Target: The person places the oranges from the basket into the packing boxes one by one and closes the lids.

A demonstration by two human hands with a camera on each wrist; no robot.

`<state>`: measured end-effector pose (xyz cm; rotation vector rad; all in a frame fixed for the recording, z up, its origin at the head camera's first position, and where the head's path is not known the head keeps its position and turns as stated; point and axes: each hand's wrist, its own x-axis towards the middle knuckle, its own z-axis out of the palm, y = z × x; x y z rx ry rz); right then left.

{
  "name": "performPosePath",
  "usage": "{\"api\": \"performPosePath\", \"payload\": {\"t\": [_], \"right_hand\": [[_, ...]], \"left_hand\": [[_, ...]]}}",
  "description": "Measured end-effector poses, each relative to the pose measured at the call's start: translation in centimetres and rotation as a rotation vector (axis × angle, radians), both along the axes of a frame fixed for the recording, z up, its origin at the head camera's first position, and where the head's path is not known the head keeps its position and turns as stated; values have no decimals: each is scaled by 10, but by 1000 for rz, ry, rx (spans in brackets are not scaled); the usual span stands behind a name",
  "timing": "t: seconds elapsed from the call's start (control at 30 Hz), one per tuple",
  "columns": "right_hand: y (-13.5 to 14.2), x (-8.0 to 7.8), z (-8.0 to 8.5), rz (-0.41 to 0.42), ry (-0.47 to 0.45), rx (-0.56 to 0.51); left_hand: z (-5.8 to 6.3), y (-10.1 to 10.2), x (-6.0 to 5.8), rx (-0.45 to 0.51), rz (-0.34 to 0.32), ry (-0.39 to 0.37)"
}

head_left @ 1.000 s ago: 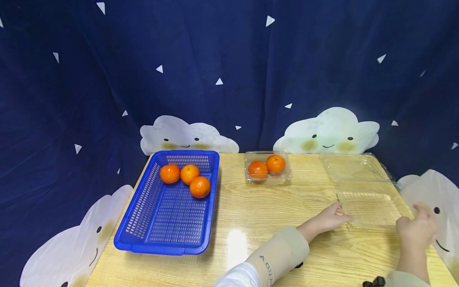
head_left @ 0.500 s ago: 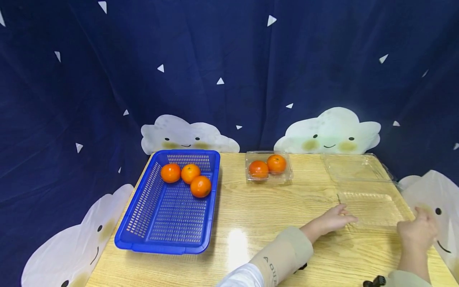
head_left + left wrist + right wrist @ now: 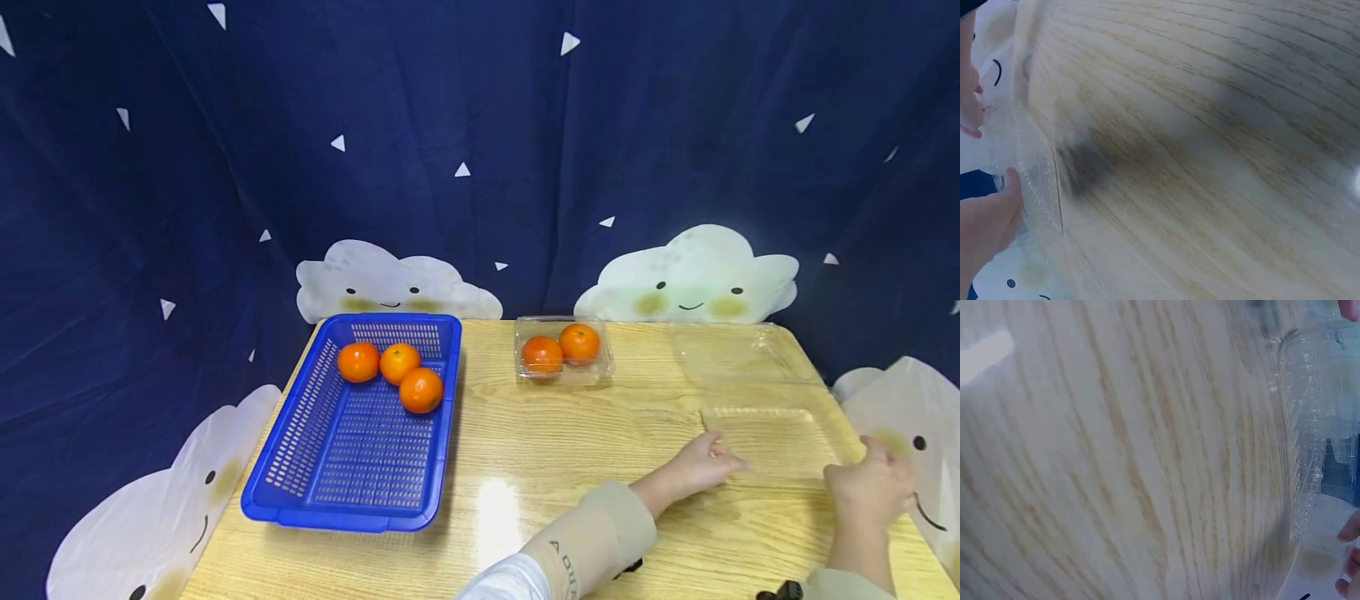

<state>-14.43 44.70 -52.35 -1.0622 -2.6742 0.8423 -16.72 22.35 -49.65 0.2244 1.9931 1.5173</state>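
Observation:
A clear plastic clamshell box lies unfolded at the table's right side. Its ribbed base faces me and its lid lies flat behind. My left hand pinches the base's left edge between thumb and fingers. In the left wrist view the left thumb shows against the see-through wall. At the opposite edge my right hand holds the base with curled fingers; its fingertips show partly in the right wrist view, where the exact contact is unclear. No fruit is visible in this box.
A blue slotted basket stands on the left with three oranges in it. Another clear box, at the back middle, holds two oranges. A dark blue curtain hangs behind the wooden table.
The clear box has shifted slightly left, along with my right hand. My left hand has moved a little closer onto the left edge. Basket and fruit stay put; the head view drifts slightly.

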Motion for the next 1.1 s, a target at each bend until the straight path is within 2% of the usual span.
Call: {"api": "performPosePath", "payload": {"t": [0.2,0.43,0.57,0.8,1.1], "right_hand": [[-4,0,0,2,-25,19],[-8,5,4,46,-98,27],[-11,7,8,71,-149,17],[-14,8,14,97,-230,12],[-19,9,19,112,-268,-15]], "left_hand": [[-5,0,2,-31,77,48],[-10,0,3,76,225,19],[-13,-1,3,106,299,9],[-21,0,3,142,340,-25],[-21,-3,3,155,376,-29]]}}
